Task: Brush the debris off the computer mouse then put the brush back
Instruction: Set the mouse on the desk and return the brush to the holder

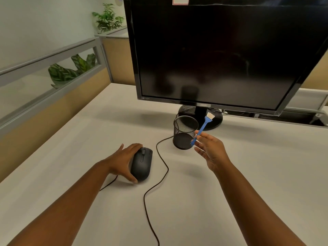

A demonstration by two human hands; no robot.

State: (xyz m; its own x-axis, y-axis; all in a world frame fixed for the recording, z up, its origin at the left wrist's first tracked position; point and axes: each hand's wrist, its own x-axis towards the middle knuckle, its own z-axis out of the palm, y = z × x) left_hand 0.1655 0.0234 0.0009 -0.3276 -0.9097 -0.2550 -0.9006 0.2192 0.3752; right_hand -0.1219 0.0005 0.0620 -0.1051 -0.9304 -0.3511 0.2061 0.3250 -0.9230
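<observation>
A black wired computer mouse [142, 163] lies on the white desk [88, 139]. My left hand [122, 161] grips it from the left side, thumb at its near end and fingers at its front. My right hand [210, 150] is raised just right of a black mesh cup [184, 133] and pinches the lower handle of a small blue brush [203, 126]. The brush points up and to the right, its white bristles on top, near the monitor's base. The brush is well clear of the mouse.
A large dark monitor [221, 50] stands at the back on a round base, behind the cup. The mouse cable [159, 157] loops across the desk toward me. A low partition with plants runs along the left edge.
</observation>
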